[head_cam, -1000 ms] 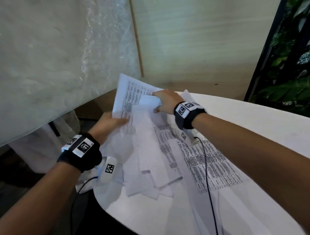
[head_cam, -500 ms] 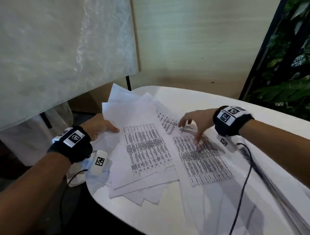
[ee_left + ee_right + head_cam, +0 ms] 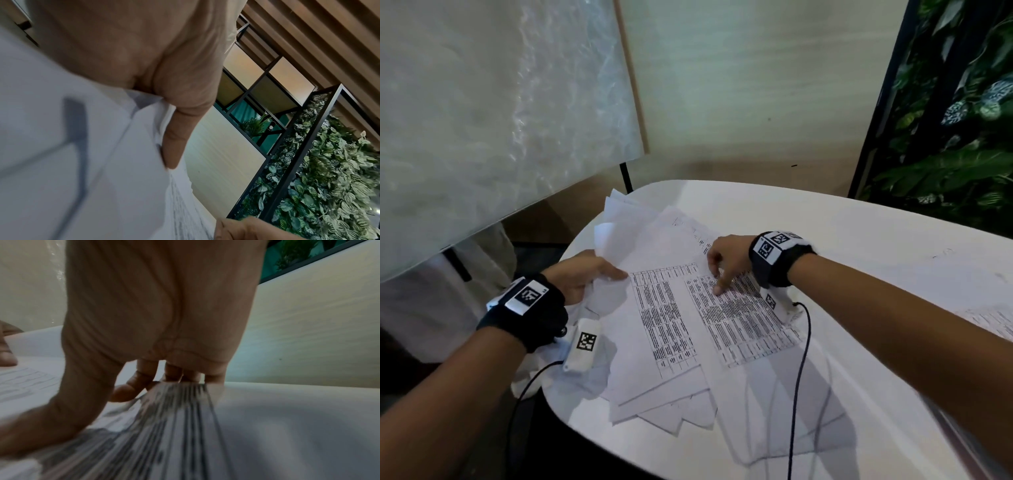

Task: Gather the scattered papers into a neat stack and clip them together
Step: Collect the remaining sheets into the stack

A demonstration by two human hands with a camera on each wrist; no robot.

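Observation:
A fanned pile of white papers [image 3: 654, 342] lies on the white table [image 3: 859, 260], reaching over its left edge. My left hand [image 3: 585, 277] grips the pile's left side, thumb [image 3: 176, 129] on top of the paper [image 3: 102, 162], fingers hidden beneath. A printed sheet [image 3: 743, 325] lies askew to the right of the pile. My right hand [image 3: 722, 263] holds it, thumb [image 3: 41, 426] pressed on the print and fingers [image 3: 131, 389] curled at its far part, the sheet [image 3: 174, 434] humped between them. No clip is in view.
Another printed sheet [image 3: 993, 322] lies at the table's right edge. A bubble-wrapped board [image 3: 500, 120] stands at the left, a plant wall [image 3: 955, 120] at the right. Wrist-camera cables [image 3: 796, 377] trail across the table. The table's rounded near edge [image 3: 571, 425] drops off.
The lifted sheets came down onto the pile. My right hand left the far top, spread flat on the right-hand sheet, then moved left with fingers curled. My left hand keeps its grip.

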